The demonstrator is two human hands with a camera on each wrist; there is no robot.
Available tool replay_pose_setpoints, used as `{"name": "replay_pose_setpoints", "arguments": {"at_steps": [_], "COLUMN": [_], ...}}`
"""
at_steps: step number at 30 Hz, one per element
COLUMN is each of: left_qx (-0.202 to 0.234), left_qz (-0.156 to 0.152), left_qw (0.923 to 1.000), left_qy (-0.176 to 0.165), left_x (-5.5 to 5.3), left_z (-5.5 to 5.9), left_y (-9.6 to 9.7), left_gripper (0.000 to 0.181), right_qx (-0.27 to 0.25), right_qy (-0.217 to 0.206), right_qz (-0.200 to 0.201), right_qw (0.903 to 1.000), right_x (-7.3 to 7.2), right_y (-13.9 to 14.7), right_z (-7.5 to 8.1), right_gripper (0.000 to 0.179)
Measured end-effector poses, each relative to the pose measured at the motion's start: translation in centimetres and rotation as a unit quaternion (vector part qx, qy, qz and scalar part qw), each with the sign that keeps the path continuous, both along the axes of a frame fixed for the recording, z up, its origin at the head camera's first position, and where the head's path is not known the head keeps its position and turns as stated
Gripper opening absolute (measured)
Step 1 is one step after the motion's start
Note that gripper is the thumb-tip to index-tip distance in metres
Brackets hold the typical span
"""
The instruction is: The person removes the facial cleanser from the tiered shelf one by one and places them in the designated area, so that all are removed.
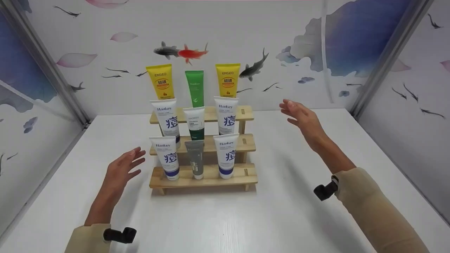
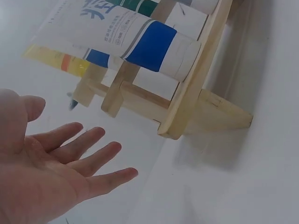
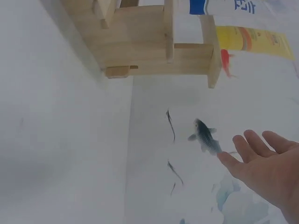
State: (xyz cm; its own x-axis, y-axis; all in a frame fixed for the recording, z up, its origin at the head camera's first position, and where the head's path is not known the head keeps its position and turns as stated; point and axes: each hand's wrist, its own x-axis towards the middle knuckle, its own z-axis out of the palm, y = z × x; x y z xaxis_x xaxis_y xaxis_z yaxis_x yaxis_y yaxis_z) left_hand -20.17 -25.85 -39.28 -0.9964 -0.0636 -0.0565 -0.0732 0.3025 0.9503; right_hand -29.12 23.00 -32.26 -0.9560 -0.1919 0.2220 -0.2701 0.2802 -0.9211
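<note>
Nearest, above a white counter [image 1: 225, 218]: left hand [image 1: 119, 172], fingers spread, holding nothing, just beside a three-tiered pale wooden rack [image 1: 214, 180]. On the front tier, a slim grey tube [image 1: 195, 156] between two white tubes with blue bands [image 1: 166, 153]; behind, a white-and-green tube [image 1: 194, 123] between two similar white ones. Off rightward, right hand [image 1: 304, 123], fingers parted, likewise unoccupied. Farthest, a green tube [image 1: 195, 88] between two yellow tubes [image 1: 227, 75]. Apparently between handlings, arranging perhaps complete; for any adjustment, calling for a gentle pinch, clear of neighbours.
</note>
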Motion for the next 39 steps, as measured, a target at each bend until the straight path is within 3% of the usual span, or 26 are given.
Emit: {"name": "replay_pose_setpoints", "arguments": {"at_steps": [3,12,18,26,39], "left_qx": [0.006,0.013,0.037,0.067,0.074], "left_qz": [0.005,-0.029,-0.030,-0.015,-0.028], "left_qw": [0.9999,0.9977,0.9956,0.9939,0.9922], "left_qy": [-0.015,-0.060,-0.081,-0.087,-0.096], "left_x": [0.1,0.6,0.3,-0.5,-0.3], "left_z": [-0.5,-2.8,-3.7,-4.7,-5.4], "left_y": [0.2,0.2,0.1,-0.3,-0.5], "left_gripper": [0.068,0.061,0.062,0.055,0.055], "right_qx": [-0.023,-0.061,-0.062,-0.059,-0.076], "right_qy": [-0.006,-0.004,0.002,0.003,-0.004], "right_qz": [0.003,0.000,-0.006,-0.009,-0.012], "right_qw": [0.9997,0.9982,0.9981,0.9982,0.9970], "right_x": [-0.2,-1.3,-2.1,-3.3,-4.8], "right_y": [-0.9,-3.2,-4.7,-6.8,-9.4], "right_z": [0.9,2.7,4.0,5.4,6.5], "right_gripper": [0.060,0.058,0.056,0.056,0.051]}}
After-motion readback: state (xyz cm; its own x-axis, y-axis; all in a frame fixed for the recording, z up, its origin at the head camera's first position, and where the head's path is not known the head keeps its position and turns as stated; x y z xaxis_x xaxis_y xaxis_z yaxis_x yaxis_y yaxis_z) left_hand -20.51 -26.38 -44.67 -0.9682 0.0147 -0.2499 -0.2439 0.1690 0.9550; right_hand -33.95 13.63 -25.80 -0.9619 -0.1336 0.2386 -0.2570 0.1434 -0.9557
